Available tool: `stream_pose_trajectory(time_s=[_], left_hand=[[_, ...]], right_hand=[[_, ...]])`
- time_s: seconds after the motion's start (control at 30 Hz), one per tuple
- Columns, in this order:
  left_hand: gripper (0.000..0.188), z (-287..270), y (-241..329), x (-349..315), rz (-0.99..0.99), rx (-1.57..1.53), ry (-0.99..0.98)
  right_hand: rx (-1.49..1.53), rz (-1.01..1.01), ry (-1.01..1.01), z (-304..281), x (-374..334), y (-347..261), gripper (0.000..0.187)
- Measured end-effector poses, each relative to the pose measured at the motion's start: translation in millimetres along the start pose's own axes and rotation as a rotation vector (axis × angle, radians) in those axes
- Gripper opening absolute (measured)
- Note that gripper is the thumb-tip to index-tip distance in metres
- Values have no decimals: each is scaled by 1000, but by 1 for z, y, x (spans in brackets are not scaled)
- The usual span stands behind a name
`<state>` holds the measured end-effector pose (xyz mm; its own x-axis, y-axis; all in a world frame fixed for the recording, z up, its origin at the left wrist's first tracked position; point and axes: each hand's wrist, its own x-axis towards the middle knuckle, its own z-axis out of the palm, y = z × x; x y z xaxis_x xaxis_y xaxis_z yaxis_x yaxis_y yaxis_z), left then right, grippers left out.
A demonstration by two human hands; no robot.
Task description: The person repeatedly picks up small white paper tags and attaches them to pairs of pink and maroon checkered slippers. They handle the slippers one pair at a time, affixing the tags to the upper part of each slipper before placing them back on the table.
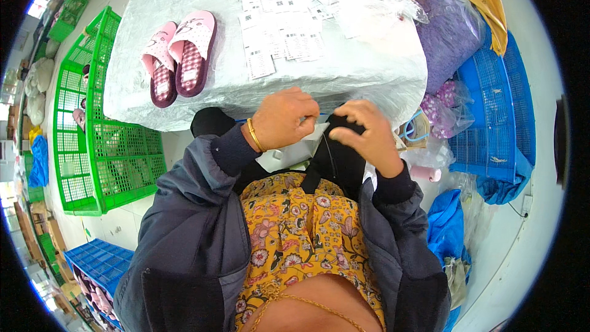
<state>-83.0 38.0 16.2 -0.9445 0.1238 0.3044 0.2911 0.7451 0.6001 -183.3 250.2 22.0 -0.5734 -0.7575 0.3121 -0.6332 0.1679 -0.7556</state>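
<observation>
Both my hands work a dark slipper at the table's edge.
My left hand (287,118) pinches a white tag; my right hand (364,133) grips the dark slipper (335,154) near my lap. Next, I judge, comes steady tag alignment.

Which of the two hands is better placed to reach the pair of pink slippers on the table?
Probably the left hand: the pink checked slippers lie on the left part of the plastic-covered table. The right hand grips a black item.

A plastic-covered table (184,95) stands on pale floor (528,221) between green crates (92,147) and blue crates (491,110).
</observation>
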Motion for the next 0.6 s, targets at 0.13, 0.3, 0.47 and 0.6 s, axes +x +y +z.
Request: stream_pose_trajectory(time_s=[0.13,0.3,0.47,0.6], left_hand=[[7,-11,6,-4,-3,1,114],[7,-10,2,-11,-33,-62,219],[14,-9,-10,-25,-122,-143,273],[31,-26,-31,-31,-149,236,450]], right_hand=[[89,91,-48,8,13,-16,25],[165,144,-110,31,24,-13,17],[380,260,-125,53,28,-6,16],[342,357,-172,50,36,-9,13]])
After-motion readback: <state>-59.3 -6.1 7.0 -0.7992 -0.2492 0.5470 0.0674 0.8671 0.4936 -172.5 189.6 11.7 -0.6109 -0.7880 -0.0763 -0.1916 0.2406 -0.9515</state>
